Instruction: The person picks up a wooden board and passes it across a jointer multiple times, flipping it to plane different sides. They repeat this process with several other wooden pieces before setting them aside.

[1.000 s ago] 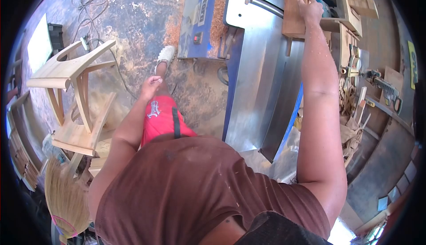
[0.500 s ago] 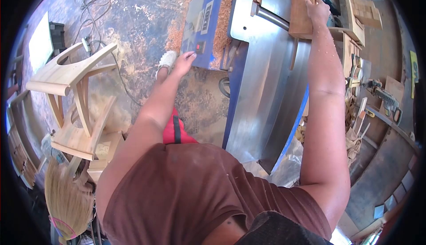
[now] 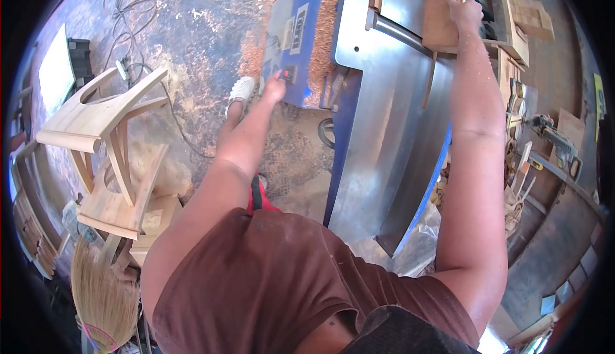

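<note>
My left hand (image 3: 275,87) is at the red-buttoned switch (image 3: 289,74) on the side of a blue machine base (image 3: 298,40). A fingertip touches the switch or lies very close to it; the other fingers look curled in, with nothing visible in them. My right hand (image 3: 466,14) grips the top edge of an upright wooden fence board (image 3: 441,17), thumb on the near face and fingers over the edge. The board stands across the metal bed of a jointer (image 3: 378,142). Part of the far side of the board is hidden.
Wood shavings (image 3: 323,53) lie around the machine base. Stacked wooden stools (image 3: 96,117) and a straw broom (image 3: 106,296) stand at the left. A cable (image 3: 131,17) trails over the floor. A handwheel (image 3: 327,133) sticks out below the bed. Tools and offcuts crowd the right.
My left hand has moved slightly right, up against the switch. The right hand stays on the fence board. The whole view has shifted a little.
</note>
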Motion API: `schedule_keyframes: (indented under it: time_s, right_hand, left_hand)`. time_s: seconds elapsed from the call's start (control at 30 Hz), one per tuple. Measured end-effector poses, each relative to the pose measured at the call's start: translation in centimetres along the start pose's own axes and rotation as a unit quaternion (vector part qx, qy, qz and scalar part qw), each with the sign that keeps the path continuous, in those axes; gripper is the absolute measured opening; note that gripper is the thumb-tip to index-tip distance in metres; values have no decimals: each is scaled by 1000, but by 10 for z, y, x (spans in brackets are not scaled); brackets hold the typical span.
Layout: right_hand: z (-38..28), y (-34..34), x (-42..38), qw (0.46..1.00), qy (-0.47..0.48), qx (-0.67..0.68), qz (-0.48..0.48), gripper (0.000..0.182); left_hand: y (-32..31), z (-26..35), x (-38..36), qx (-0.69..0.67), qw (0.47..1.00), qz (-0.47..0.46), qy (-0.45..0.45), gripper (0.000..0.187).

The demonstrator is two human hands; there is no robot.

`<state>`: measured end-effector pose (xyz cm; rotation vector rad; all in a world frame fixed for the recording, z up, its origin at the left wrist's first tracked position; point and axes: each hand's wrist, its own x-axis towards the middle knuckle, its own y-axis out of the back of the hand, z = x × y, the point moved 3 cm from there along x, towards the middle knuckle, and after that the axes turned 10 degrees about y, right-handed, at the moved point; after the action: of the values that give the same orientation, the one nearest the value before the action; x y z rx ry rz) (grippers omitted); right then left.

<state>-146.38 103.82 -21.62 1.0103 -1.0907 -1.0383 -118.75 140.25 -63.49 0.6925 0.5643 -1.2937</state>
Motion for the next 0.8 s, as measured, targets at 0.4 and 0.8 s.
schedule_keyframes:
  time_s: [0.4, 0.8]
  right_hand:
    - [8, -23, 69, 1000, 16, -15, -9, 69]
    - [-2, -19, 52, 999, 14, 32, 18, 64]
  left_hand:
    - [-2, -2, 6, -35, 997, -67, 10, 46]
    - [43, 25, 12, 257, 946, -194, 42, 63]
